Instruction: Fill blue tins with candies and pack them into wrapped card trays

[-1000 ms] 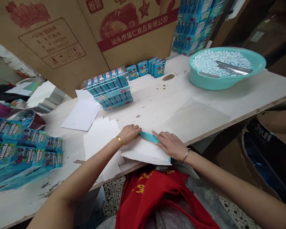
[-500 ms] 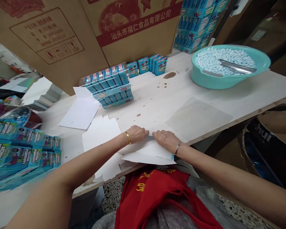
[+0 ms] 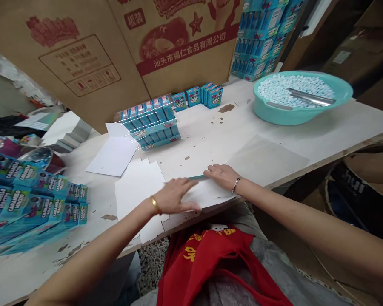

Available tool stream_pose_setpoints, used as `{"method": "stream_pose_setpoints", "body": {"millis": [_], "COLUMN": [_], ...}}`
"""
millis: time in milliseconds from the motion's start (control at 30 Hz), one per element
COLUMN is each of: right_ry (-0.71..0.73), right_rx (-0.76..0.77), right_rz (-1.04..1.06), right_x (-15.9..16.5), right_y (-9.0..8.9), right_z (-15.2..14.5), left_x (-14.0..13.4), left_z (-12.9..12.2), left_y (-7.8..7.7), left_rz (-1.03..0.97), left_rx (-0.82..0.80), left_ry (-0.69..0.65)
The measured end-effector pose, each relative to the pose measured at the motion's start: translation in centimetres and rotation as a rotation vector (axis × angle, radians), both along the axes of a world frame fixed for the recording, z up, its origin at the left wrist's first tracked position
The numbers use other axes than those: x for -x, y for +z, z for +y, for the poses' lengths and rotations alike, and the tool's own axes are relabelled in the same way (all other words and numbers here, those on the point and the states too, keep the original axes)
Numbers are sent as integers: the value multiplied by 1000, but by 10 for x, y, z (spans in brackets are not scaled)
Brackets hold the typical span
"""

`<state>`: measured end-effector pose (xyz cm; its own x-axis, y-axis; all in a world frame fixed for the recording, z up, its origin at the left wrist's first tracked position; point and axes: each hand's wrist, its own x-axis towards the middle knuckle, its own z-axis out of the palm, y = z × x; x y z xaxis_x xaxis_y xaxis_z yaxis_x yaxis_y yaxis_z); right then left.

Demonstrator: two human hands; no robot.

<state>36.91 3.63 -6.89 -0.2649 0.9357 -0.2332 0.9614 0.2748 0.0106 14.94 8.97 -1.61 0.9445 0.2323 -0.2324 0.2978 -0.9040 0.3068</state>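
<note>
A white card sheet (image 3: 212,193) with a narrow blue printed edge lies at the table's front edge, partly folded. My right hand (image 3: 222,175) has its fingers curled over the card's far edge, pressing on it at the blue strip. Over the card's left part is my left hand (image 3: 175,196), thumb and fingers apart, holding nothing; whether it touches the card is unclear. Just left of it lie several overlapping flat white card blanks (image 3: 137,182). A folded white sheet (image 3: 113,155) rests behind them.
A film-wrapped display of small blue candy boxes (image 3: 156,127) stands behind, with loose blue boxes (image 3: 214,97) beside it. A turquoise basin (image 3: 284,117) of pale candies holds a metal scoop (image 3: 311,97). More blue packs (image 3: 28,195) stack at left. A large carton (image 3: 92,55) backs the table.
My left hand has come back from the card's far edge and spread its fingers. The raised front flap has gone down. My right hand stays at the edge, and the view has shifted slightly.
</note>
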Motion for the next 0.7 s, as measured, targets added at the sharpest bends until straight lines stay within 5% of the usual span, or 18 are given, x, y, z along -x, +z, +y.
{"method": "stream_pose_setpoints", "body": {"millis": [167, 300, 433, 567, 700], "right_ry": [-105, -76, 59, 37, -31], "right_rx": [-7, -367, -528, -629, -493], "right_rz": [274, 508, 334, 237, 166], "right_x": [-13, -2, 23, 34, 33], "right_y": [8, 18, -11, -45, -41], "right_z": [4, -34, -82, -92, -82], "left_x": [10, -3, -4, 12, 17], "left_z": [-27, -17, -15, -32, -45], "left_y": [-11, -31, -48, -54, -56], "left_rz": [-11, -65, -77, -224, -174], "left_rx": [180, 110, -45, -217, -270], "left_ry": [164, 303, 258, 107, 129]}}
